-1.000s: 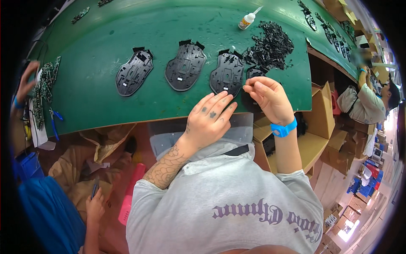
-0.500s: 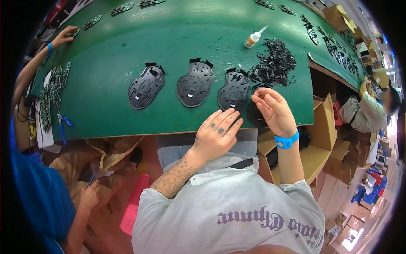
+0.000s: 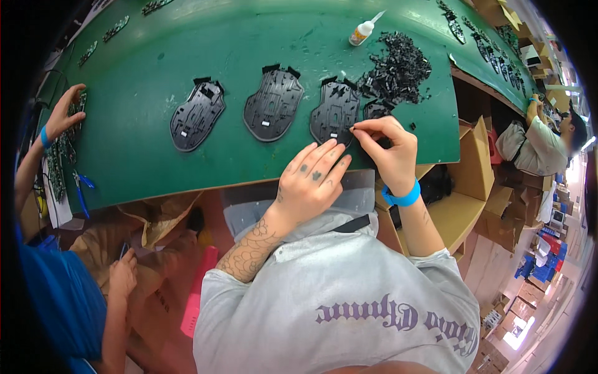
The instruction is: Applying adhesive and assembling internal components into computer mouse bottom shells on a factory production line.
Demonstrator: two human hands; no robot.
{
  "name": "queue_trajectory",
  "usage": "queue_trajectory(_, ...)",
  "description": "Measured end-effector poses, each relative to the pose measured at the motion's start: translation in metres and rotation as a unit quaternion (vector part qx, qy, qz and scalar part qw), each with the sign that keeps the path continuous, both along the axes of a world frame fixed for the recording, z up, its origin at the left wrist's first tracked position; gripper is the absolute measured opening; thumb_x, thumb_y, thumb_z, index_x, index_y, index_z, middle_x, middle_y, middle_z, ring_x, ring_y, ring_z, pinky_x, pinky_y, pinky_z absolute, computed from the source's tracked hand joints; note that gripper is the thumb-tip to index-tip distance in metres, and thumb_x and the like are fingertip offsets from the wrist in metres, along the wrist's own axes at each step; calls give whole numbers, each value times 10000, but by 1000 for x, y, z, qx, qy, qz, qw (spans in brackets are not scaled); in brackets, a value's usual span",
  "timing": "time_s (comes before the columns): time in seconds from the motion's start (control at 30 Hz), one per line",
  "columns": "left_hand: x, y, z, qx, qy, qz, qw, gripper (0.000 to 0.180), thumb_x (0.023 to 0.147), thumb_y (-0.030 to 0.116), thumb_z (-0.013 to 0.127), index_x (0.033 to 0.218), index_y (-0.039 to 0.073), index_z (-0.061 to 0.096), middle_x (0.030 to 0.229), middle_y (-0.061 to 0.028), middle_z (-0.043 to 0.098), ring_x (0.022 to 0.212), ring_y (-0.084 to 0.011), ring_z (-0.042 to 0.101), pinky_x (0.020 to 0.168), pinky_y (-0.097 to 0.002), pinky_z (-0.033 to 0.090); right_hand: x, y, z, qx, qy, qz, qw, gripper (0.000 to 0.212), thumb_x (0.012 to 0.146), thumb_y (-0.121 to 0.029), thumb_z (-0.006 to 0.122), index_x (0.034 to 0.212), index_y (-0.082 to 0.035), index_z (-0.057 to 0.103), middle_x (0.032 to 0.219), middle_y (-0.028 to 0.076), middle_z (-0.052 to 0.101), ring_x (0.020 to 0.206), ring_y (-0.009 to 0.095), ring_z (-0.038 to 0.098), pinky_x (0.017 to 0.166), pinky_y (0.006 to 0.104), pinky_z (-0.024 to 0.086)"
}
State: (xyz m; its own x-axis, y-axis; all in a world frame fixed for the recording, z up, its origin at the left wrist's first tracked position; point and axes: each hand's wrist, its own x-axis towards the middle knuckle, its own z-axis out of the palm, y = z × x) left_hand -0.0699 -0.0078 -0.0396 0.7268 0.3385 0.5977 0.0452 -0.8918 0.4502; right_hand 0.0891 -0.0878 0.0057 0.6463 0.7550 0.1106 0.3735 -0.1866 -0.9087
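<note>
My left hand (image 3: 314, 179) lies with its fingers stretched out, the fingertips on the near edge of a black plastic base shell (image 3: 334, 112). At that shell's lower right edge, my right hand (image 3: 391, 149) pinches with thumb and forefinger; a tiny speck shows at the tips, too small to name. Behind the right hand, another dark shell (image 3: 375, 110) is partly hidden. Two similar shells, a middle one (image 3: 273, 105) and a left one (image 3: 198, 115), lie in the same row. Each of the three fully visible shells bears a small white rectangle near its lower end.
A heap of small black plastic pieces (image 3: 398, 68) and a white bottle with a pointed nozzle (image 3: 362, 32) are on the green table (image 3: 137, 156). Blue-handled pliers (image 3: 81, 190) lie at left, near a co-worker's hand (image 3: 65, 112) and circuit boards. An open cardboard box (image 3: 470, 206) stands right.
My right hand has moved left and closed into a pinch at the shell's edge. My left hand stays beside the shell. The co-worker's far hand has come nearer, to the board pile.
</note>
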Motion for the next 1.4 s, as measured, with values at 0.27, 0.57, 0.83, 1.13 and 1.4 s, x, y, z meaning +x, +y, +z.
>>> queue_trajectory(0.27,0,-1,-5,1,-1,-2,1000,345,706,73,614,1039,81,705,1158,-87,641,1127,-249,603,956,-409,484,0,5,-6,-10,-239,54,969,119,717,-42,746,829,-64,711,840,58,627,870,249,546,729,345,459)
queue_trajectory(0.57,-1,-1,-4,-3,0,2,1000,345,708,76,614,1041,80,705,1162,-82,642,1131,-243,604,956,-407,483,1,3,-8,-9,-237,48,970,112,713,-43,753,811,-56,702,837,69,626,858,255,557,732,351,465)
queue_trajectory(0.83,2,-2,-3,-8,-7,-3,1000,336,707,66,618,1032,80,704,1163,-77,641,1127,-239,604,952,-415,480,0,10,5,-37,-230,52,971,107,720,-21,718,784,-35,633,784,73,596,810,258,538,717,353,449)
queue_trajectory(1.13,4,-1,6,-20,28,-6,999,323,727,40,644,1045,79,682,1152,-70,632,1106,-254,592,960,-428,458,34,-5,24,-23,-112,-46,992,108,758,-80,718,841,-18,689,784,81,656,723,200,616,664,315,488)
queue_trajectory(1.4,4,-4,4,-5,29,7,1000,318,731,37,641,1045,74,676,1160,-71,626,1113,-251,589,961,-421,455,131,-44,-15,-66,-227,-228,945,175,775,-149,751,910,-39,743,863,96,680,677,166,620,651,282,495)
